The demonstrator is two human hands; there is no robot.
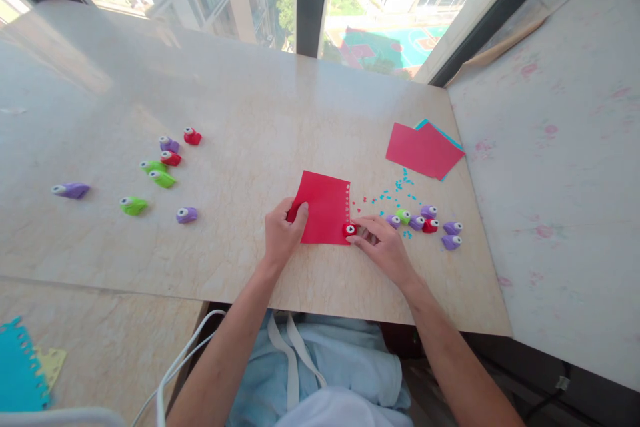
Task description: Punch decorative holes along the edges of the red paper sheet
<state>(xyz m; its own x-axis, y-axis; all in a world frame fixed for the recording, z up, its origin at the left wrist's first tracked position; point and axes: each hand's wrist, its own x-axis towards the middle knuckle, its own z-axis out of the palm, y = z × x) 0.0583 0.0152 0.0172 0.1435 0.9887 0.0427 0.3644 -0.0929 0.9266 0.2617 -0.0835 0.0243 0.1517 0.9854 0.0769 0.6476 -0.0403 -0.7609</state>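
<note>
A red sheet of paper (324,210) lies in front of me, with a column of small punched holes along its right edge. My left hand (287,227) pinches the sheet's left edge, thumb on top. At the lower right corner of the sheet sits a small red craft punch (349,229) with a white round button bearing a dark mark. My right hand (377,240) has its thumb and fingers closed around the right side of this punch. Tiny blue punched bits (399,185) and a few red ones (359,209) are scattered right of the sheet.
Purple, red and green punches (417,221) cluster right of my right hand. More punches (161,179) stand spread on the left. A stack of red and blue sheets (424,150) lies at the back right. Punched blue paper (23,367) and a white cable (185,360) are at lower left.
</note>
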